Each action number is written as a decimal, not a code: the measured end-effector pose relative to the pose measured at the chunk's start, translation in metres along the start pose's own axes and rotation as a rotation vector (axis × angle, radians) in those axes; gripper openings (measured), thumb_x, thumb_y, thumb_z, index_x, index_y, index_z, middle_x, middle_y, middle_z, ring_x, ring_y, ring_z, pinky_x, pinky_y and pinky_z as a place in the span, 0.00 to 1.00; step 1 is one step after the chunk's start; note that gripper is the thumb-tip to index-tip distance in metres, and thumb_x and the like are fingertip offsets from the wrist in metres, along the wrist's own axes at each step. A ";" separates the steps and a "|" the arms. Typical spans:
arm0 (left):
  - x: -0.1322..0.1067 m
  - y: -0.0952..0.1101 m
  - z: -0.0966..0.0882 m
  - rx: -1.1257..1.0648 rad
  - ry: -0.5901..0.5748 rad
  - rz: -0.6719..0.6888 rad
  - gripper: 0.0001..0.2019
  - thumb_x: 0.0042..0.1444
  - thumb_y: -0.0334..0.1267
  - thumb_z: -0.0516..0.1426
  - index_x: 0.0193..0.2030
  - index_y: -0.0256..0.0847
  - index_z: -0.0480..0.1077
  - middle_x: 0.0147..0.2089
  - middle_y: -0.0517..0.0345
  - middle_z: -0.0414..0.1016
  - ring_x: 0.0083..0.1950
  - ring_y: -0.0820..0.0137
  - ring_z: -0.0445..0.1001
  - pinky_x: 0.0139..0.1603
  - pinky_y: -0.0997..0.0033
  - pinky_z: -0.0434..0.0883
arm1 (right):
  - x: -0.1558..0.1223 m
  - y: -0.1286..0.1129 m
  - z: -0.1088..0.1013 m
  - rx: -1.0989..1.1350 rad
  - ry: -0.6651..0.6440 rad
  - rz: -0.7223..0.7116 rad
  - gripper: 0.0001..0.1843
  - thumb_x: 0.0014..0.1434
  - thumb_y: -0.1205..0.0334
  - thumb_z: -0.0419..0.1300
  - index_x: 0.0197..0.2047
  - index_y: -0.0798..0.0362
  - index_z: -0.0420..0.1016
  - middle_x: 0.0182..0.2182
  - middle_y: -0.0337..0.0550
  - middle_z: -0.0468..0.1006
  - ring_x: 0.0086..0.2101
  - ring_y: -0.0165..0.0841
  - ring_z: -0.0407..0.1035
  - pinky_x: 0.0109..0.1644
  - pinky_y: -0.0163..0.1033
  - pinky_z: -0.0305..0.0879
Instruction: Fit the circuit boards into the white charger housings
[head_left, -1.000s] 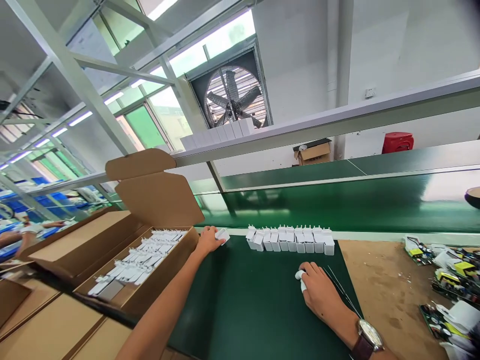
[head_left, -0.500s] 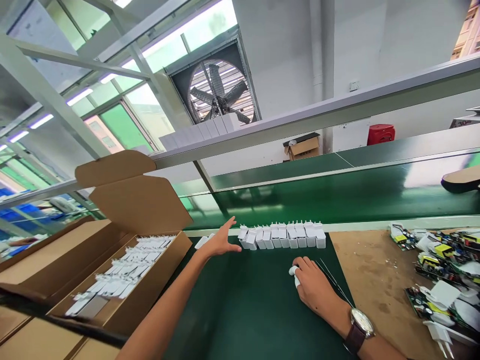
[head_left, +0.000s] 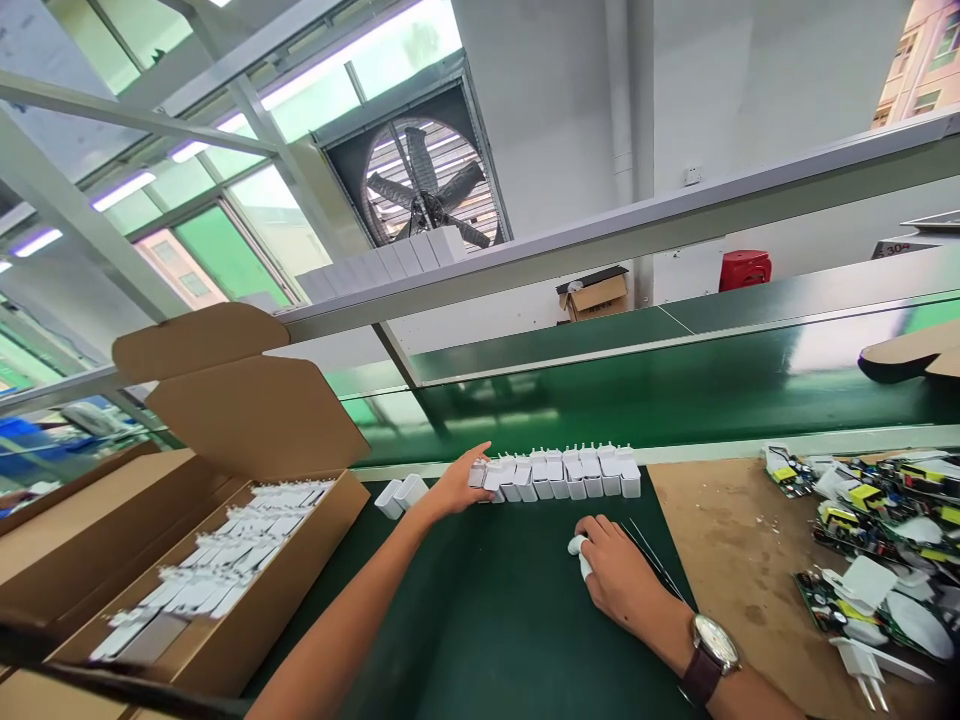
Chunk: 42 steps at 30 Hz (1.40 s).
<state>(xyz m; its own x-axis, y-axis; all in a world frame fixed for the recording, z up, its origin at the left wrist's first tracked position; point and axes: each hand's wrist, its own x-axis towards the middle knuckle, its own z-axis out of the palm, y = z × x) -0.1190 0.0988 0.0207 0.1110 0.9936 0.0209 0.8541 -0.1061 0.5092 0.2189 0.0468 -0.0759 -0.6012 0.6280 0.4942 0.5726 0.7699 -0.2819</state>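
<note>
A row of white plug-charger housings (head_left: 559, 475) stands on the green mat (head_left: 480, 610), prongs pointing up. At the row's left end, the thumb and fingers of my left hand (head_left: 452, 487) close around the endmost housing (head_left: 477, 474). Two more white housings (head_left: 401, 494) stand apart, left of that hand. My right hand (head_left: 616, 572) rests low over the mat in front of the row, its fingers curled. White coverings (head_left: 579, 553) show at its fingertips; what lies under the fingers is hidden. Thin metal tweezer-like tips (head_left: 649, 550) stick out beside this wrist, which wears a watch (head_left: 715, 640).
An open cardboard box (head_left: 300, 570) full of white chargers stands at left. On the brown board (head_left: 705, 540) at right lie circuit boards (head_left: 862, 500) with white casing parts and a plug piece (head_left: 862, 665). A raised ledge (head_left: 690, 457) runs behind the row.
My left hand has moved right, closing from spread fingers onto the row's left end. My right hand stays in place over the mat. The view has shifted slightly.
</note>
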 end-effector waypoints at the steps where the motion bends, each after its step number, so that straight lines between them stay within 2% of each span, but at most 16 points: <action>1: -0.002 0.000 0.002 0.001 0.010 -0.009 0.50 0.48 0.40 0.68 0.77 0.42 0.52 0.66 0.43 0.71 0.61 0.53 0.75 0.64 0.54 0.70 | 0.001 -0.001 -0.002 -0.008 -0.013 0.002 0.14 0.52 0.77 0.57 0.40 0.52 0.73 0.46 0.46 0.75 0.41 0.39 0.67 0.45 0.45 0.63; 4: -0.009 -0.004 0.001 0.026 0.035 -0.025 0.55 0.50 0.42 0.68 0.79 0.43 0.43 0.71 0.40 0.66 0.65 0.53 0.73 0.64 0.56 0.70 | 0.002 -0.001 -0.004 -0.019 -0.026 0.010 0.15 0.51 0.77 0.57 0.40 0.53 0.73 0.46 0.47 0.75 0.41 0.39 0.66 0.46 0.46 0.63; 7: -0.018 -0.014 -0.018 0.099 0.060 -0.049 0.56 0.48 0.45 0.69 0.79 0.45 0.44 0.77 0.41 0.57 0.73 0.52 0.63 0.68 0.56 0.67 | 0.001 0.000 0.000 -0.011 -0.028 0.019 0.16 0.51 0.77 0.57 0.41 0.53 0.74 0.47 0.47 0.75 0.42 0.40 0.67 0.47 0.46 0.63; 10: -0.030 -0.032 -0.051 0.222 0.141 -0.121 0.43 0.52 0.46 0.65 0.74 0.43 0.57 0.77 0.43 0.58 0.77 0.51 0.56 0.74 0.51 0.59 | 0.000 0.001 0.006 -0.013 -0.027 0.025 0.16 0.51 0.78 0.57 0.41 0.53 0.74 0.47 0.47 0.74 0.42 0.40 0.66 0.47 0.47 0.63; 13: -0.047 -0.051 -0.075 0.353 0.231 -0.215 0.26 0.54 0.46 0.62 0.59 0.40 0.72 0.71 0.41 0.66 0.75 0.47 0.57 0.75 0.46 0.56 | -0.001 0.003 0.010 -0.011 -0.015 0.026 0.14 0.53 0.77 0.57 0.41 0.53 0.74 0.47 0.47 0.74 0.42 0.40 0.66 0.47 0.47 0.63; 15: -0.059 -0.059 -0.078 0.420 0.256 -0.262 0.18 0.51 0.47 0.63 0.47 0.40 0.76 0.65 0.40 0.72 0.72 0.44 0.63 0.73 0.44 0.59 | 0.000 0.003 0.010 0.001 -0.016 0.026 0.13 0.54 0.76 0.57 0.41 0.53 0.74 0.47 0.47 0.74 0.42 0.40 0.66 0.47 0.47 0.63; 17: -0.068 -0.062 -0.072 0.463 0.264 -0.283 0.11 0.50 0.44 0.63 0.37 0.41 0.77 0.60 0.40 0.77 0.67 0.43 0.69 0.70 0.45 0.64 | 0.001 0.001 0.006 0.011 -0.033 0.033 0.13 0.54 0.76 0.57 0.41 0.53 0.74 0.47 0.48 0.74 0.42 0.40 0.66 0.48 0.47 0.62; 19: -0.071 -0.058 -0.065 0.480 0.277 -0.268 0.07 0.52 0.42 0.60 0.31 0.42 0.75 0.58 0.42 0.78 0.64 0.46 0.73 0.68 0.48 0.68 | 0.002 -0.003 -0.002 0.013 -0.072 0.049 0.13 0.54 0.75 0.57 0.41 0.54 0.75 0.47 0.48 0.74 0.43 0.40 0.65 0.49 0.47 0.62; 21: -0.066 -0.049 -0.064 0.470 0.294 -0.226 0.08 0.54 0.41 0.56 0.29 0.43 0.74 0.57 0.44 0.79 0.63 0.48 0.74 0.67 0.51 0.69 | 0.005 -0.008 -0.012 0.013 -0.128 0.069 0.12 0.54 0.75 0.58 0.41 0.54 0.75 0.47 0.49 0.74 0.44 0.41 0.64 0.50 0.47 0.61; 26: -0.031 -0.025 -0.080 0.485 0.324 -0.121 0.11 0.56 0.45 0.53 0.31 0.43 0.73 0.56 0.44 0.80 0.62 0.46 0.73 0.65 0.48 0.69 | 0.010 -0.013 -0.025 -0.028 -0.226 0.095 0.15 0.55 0.73 0.59 0.45 0.54 0.76 0.51 0.47 0.73 0.46 0.40 0.64 0.52 0.46 0.61; 28: -0.024 -0.020 -0.084 0.543 0.329 -0.152 0.13 0.58 0.47 0.53 0.34 0.42 0.75 0.56 0.43 0.79 0.64 0.45 0.72 0.66 0.47 0.68 | 0.010 -0.013 -0.025 -0.037 -0.231 0.093 0.16 0.55 0.74 0.58 0.46 0.54 0.75 0.51 0.47 0.73 0.46 0.39 0.64 0.52 0.45 0.61; 30: -0.026 -0.018 -0.080 0.594 0.321 -0.231 0.14 0.56 0.48 0.54 0.34 0.40 0.75 0.55 0.39 0.79 0.64 0.42 0.70 0.64 0.44 0.68 | 0.009 -0.012 -0.024 -0.025 -0.222 0.080 0.16 0.54 0.75 0.57 0.45 0.54 0.75 0.50 0.48 0.73 0.46 0.40 0.63 0.51 0.46 0.61; 34: -0.047 -0.022 -0.060 0.629 0.300 -0.348 0.11 0.47 0.46 0.58 0.24 0.40 0.72 0.49 0.36 0.82 0.59 0.39 0.73 0.58 0.42 0.72 | 0.008 -0.008 -0.018 0.015 -0.184 0.060 0.14 0.54 0.75 0.57 0.43 0.55 0.75 0.49 0.50 0.73 0.44 0.41 0.63 0.50 0.48 0.61; 37: -0.056 -0.018 -0.054 0.566 0.318 -0.334 0.11 0.45 0.43 0.58 0.18 0.42 0.67 0.45 0.40 0.83 0.56 0.43 0.76 0.58 0.47 0.73 | 0.008 -0.010 -0.019 0.019 -0.179 0.051 0.13 0.54 0.74 0.59 0.43 0.55 0.75 0.49 0.50 0.72 0.45 0.42 0.63 0.51 0.48 0.60; 39: -0.051 -0.008 -0.057 0.483 0.365 -0.294 0.13 0.48 0.44 0.56 0.17 0.43 0.63 0.45 0.42 0.83 0.58 0.47 0.76 0.60 0.53 0.73 | 0.008 -0.012 -0.022 0.000 -0.197 0.057 0.13 0.55 0.74 0.60 0.44 0.55 0.75 0.49 0.49 0.72 0.45 0.41 0.63 0.51 0.48 0.60; 42: -0.034 0.020 -0.064 0.323 0.483 -0.244 0.14 0.56 0.47 0.52 0.23 0.43 0.65 0.54 0.47 0.81 0.57 0.55 0.76 0.58 0.58 0.73 | 0.010 -0.015 -0.025 -0.048 -0.239 0.078 0.14 0.56 0.73 0.60 0.46 0.54 0.75 0.51 0.49 0.72 0.46 0.41 0.63 0.52 0.47 0.61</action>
<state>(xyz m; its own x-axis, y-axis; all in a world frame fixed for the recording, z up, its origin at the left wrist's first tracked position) -0.1379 0.0658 0.0850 -0.2842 0.8879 0.3617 0.9445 0.1946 0.2647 0.2182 0.0392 -0.0461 -0.6653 0.6989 0.2627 0.6447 0.7152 -0.2699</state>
